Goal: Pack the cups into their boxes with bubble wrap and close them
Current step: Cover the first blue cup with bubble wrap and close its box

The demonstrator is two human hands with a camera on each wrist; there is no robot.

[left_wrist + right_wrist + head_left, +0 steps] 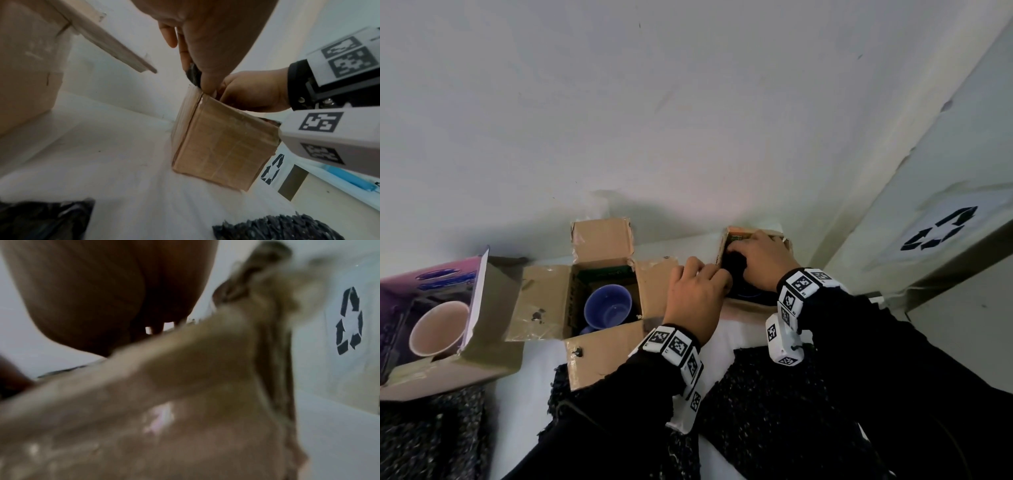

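Three open cardboard boxes stand along the wall. The left box point(493, 346) holds a pink-white cup point(438, 329). A blue cup point(607, 306) sits in the middle box point(541, 301). Both hands are at the right box point(748, 317) point(222, 146), which has black bubble wrap point(732, 263) stuffed in its mouth. My left hand point(717, 274) point(203, 81) pinches the wrap point(192, 74) at the box's left corner. With curled fingers, my right hand point(743, 250) point(246, 95) grips the wrap from above. A sliver of blue point(748, 294) shows under the wrap. The right wrist view is blurred, filled by a cardboard flap point(185, 369).
More black bubble wrap sheets point(774, 394) point(431, 431) lie on the white table at the front. A white wall runs right behind the boxes. A bin with a recycling sign point(941, 229) stands close on the right. The middle box's flaps point(602, 240) stick out.
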